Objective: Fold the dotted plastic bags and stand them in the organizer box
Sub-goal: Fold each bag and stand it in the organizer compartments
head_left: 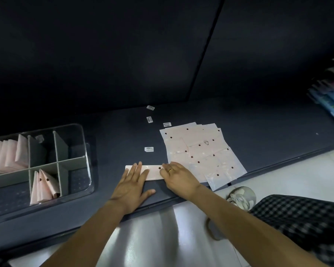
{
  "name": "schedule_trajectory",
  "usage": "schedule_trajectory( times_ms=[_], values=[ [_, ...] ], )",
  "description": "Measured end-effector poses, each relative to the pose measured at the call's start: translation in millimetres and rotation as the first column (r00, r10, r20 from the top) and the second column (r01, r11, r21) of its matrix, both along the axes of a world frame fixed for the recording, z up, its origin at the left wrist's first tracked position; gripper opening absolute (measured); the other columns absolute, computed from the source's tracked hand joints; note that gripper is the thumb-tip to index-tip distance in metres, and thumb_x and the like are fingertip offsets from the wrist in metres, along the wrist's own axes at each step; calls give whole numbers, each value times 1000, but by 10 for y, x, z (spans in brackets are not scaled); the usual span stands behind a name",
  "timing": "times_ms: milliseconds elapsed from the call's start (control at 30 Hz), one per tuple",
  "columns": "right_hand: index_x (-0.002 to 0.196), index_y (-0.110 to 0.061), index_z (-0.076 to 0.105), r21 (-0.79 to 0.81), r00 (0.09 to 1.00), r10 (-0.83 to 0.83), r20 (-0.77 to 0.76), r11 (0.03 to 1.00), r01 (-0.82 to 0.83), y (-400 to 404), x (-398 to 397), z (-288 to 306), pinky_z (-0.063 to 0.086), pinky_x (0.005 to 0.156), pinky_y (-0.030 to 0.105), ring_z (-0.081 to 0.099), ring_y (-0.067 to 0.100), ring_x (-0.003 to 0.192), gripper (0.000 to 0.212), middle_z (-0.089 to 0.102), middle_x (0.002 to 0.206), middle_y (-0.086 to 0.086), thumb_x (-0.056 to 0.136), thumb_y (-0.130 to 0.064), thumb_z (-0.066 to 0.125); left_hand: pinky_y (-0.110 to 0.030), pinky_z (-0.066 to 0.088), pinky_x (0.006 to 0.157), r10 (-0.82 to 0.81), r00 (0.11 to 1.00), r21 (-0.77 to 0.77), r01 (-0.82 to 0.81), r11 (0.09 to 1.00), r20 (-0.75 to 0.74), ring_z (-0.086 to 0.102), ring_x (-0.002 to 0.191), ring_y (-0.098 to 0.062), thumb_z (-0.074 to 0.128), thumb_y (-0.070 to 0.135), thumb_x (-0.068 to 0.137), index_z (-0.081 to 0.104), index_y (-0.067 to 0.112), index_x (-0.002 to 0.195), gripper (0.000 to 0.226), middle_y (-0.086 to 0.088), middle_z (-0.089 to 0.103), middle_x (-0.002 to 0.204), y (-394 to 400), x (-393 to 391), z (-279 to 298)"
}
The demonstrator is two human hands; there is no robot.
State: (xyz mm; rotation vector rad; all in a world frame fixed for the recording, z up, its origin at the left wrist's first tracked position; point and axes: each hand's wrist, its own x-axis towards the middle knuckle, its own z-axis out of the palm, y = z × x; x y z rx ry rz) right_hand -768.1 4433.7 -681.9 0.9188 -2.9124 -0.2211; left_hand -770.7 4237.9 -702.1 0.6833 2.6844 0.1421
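Dotted bags [199, 151] fanned flat on dark shelf [258, 132], far right of organizer box [85, 162]. Folded strip [152, 173] lying crosswise at front edge, long axis left to right, just left of that pile. Left hand [132, 185] flat, fingers straight, pressing left half; right hand [176, 175] pressing right end, fingers bent, apart from left.

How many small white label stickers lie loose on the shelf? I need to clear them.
4: three label stickers behind the flat bags, one left of them. Bags may hide others.
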Motion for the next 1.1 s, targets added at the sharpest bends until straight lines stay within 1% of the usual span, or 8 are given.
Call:
schedule_trajectory(
  times_ms=[200,267,333,433,700,800,967,1100],
  values=[
    [64,-18,65,65,999,20,37,998,-23,-52,11,143,52,66,24,60,16,56,16,64,60,-2,52,-15,75,-47,-4,116,59,991,-88,-70,994,-121,-6,147,-27,34,62,92,30,18,139,65,-14,-6,159,121,23,113],
    [63,-17,62,-7,998,56,18,998,-56,-127,83,153,51,66,27,58,18,58,10,61,58,-2,57,-14,68,-45,23,112,69,968,-36,-79,996,-240,26,140,-30,54,57,86,50,11,125,60,-19,22,154,190,94,182],
    [65,-18,61,-75,996,94,7,993,-93,-240,195,123,50,68,28,56,17,59,10,60,57,-4,59,-13,65,-33,52,74,37,949,71,-16,997,-313,64,92,-28,86,39,57,69,8,88,47,-15,64,109,215,181,216],
    [65,-21,60,-171,993,114,8,979,-111,-399,367,42,50,69,25,56,14,59,11,59,57,-7,62,-12,66,-19,48,47,57,938,210,17,978,-343,63,55,-20,92,14,22,72,11,70,52,-2,66,70,150,318,183],
    [116,-13,61,-395,913,-73,402,885,245,-196,413,-80,38,93,28,54,21,109,33,64,116,0,84,-7,58,-24,55,61,175,944,412,-47,910,-281,70,75,-19,89,0,39,77,14,85,50,-1,73,87,-56,379,109],
    [109,-13,68,-489,842,-188,506,741,460,-261,269,-85,40,86,27,53,20,99,23,67,105,4,90,-10,56,-24,47,73,334,939,564,-232,792,-82,63,86,-24,76,5,74,75,12,92,20,0,71,95,-68,328,47],
    [84,2,62,-464,587,-276,761,400,790,-332,16,-40,38,66,29,53,19,75,27,61,77,7,93,-23,58,-21,32,72,568,814,581,-520,626,118,42,88,-15,69,24,85,73,12,87,13,2,64,92,12,134,-44],
    [71,-4,53,-353,559,-337,758,508,785,-368,-150,-23,42,69,35,51,25,74,35,57,74,10,96,-29,52,-24,28,85,642,754,484,-617,620,139,33,93,-12,64,37,87,73,24,90,16,8,43,94,26,143,-107]
  ],
)
